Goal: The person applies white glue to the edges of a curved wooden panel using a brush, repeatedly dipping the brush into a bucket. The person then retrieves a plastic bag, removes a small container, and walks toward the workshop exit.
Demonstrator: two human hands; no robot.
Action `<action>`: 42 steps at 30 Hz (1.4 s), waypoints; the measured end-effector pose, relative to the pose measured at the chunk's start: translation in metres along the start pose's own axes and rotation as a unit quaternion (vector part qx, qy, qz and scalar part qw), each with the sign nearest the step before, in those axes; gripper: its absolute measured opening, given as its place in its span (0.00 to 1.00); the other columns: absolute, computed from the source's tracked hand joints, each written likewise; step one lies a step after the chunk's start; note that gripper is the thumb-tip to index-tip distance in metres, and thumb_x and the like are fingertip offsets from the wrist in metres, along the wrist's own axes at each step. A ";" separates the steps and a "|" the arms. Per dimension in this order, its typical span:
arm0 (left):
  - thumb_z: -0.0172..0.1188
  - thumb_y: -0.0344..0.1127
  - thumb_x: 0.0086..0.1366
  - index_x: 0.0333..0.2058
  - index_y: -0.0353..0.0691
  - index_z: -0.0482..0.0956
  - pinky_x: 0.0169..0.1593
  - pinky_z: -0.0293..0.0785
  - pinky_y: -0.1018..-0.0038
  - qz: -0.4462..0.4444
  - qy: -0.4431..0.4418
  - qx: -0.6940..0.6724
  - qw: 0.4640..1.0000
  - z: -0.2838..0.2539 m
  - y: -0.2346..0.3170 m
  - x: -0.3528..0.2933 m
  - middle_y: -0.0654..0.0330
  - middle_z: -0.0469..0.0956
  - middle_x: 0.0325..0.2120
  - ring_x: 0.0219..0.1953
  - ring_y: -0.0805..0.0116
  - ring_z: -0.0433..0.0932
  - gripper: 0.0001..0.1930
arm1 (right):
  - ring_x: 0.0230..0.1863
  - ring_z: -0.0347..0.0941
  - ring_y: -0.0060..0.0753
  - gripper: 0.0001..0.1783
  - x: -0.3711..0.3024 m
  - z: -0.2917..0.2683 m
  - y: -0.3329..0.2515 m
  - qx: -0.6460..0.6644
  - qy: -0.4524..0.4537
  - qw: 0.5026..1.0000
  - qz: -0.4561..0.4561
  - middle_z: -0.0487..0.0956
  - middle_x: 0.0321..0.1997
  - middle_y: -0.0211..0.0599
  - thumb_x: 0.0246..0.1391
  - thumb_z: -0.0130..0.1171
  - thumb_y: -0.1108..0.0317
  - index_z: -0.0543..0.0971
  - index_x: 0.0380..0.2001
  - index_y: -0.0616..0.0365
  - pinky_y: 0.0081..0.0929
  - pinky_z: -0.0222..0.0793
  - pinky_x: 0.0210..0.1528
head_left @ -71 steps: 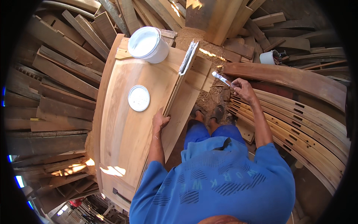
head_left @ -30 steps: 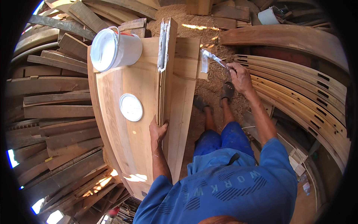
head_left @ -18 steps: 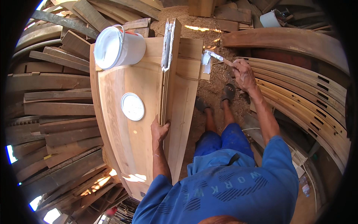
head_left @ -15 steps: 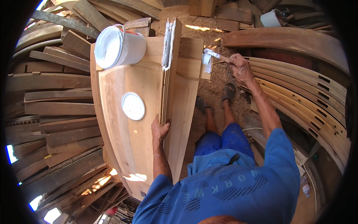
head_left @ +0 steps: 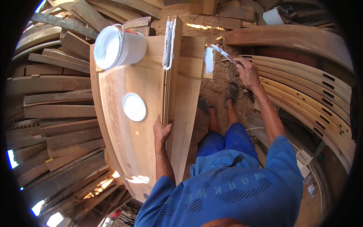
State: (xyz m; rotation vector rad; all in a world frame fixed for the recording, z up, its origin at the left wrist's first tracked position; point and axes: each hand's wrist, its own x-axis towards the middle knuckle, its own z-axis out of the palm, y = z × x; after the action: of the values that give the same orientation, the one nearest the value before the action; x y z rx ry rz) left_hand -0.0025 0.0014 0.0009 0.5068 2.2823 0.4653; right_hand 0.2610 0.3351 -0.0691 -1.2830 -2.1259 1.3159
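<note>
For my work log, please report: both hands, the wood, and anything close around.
Left hand gripping board. Right hand holding brush, head near white-coated wood end; contact unclear. White bucket, round lid on panel, left of board.

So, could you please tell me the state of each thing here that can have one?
White bucket: open, standing on the wooden panel.
Round lid: off the bucket, lying on the panel.
Brush: tip coated white.
Long board: white-smeared around the slot near its far end.
Flat wooden tab: partly coated white.
Hands: left closed on the board, right closed on the brush.
</note>
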 end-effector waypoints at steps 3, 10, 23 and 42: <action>0.65 0.35 0.52 0.48 0.38 0.78 0.45 0.77 0.62 0.012 0.006 0.003 1.000 0.000 -0.002 0.002 0.44 0.83 0.35 0.40 0.48 0.83 0.23 | 0.29 0.76 0.46 0.12 0.011 0.008 0.017 0.009 -0.039 0.999 -0.017 0.77 0.28 0.50 0.54 0.52 0.75 0.78 0.42 0.61 0.38 0.70 0.35; 0.66 0.35 0.51 0.49 0.38 0.77 0.45 0.77 0.62 -0.003 0.008 -0.002 1.000 0.002 -0.004 0.001 0.44 0.83 0.34 0.40 0.47 0.83 0.24 | 0.33 0.78 0.47 0.12 -0.053 0.018 0.025 -0.007 -0.122 0.992 0.012 0.79 0.31 0.49 0.53 0.53 0.75 0.79 0.41 0.61 0.36 0.71 0.37; 0.65 0.35 0.52 0.49 0.38 0.77 0.45 0.77 0.62 0.008 0.006 0.001 1.000 0.000 -0.001 0.000 0.44 0.83 0.35 0.40 0.48 0.83 0.23 | 0.36 0.75 0.60 0.10 -0.060 0.080 -0.019 -0.010 0.078 0.997 -0.003 0.78 0.33 0.53 0.56 0.52 0.75 0.77 0.41 0.62 0.40 0.71 0.37; 0.66 0.36 0.52 0.47 0.37 0.78 0.44 0.77 0.62 0.013 0.002 0.013 1.000 -0.001 -0.002 0.002 0.45 0.83 0.33 0.38 0.48 0.83 0.23 | 0.28 0.72 0.15 0.06 -0.127 0.192 -0.040 0.432 0.105 0.863 0.241 0.77 0.32 0.30 0.58 0.56 0.77 0.73 0.38 0.60 0.16 0.74 0.29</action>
State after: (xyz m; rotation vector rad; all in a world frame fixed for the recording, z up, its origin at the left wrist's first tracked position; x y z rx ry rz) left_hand -0.0051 0.0004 -0.0008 0.5483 2.2902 0.4504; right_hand 0.1816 0.1203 -0.1134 -1.4442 -0.8442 1.8903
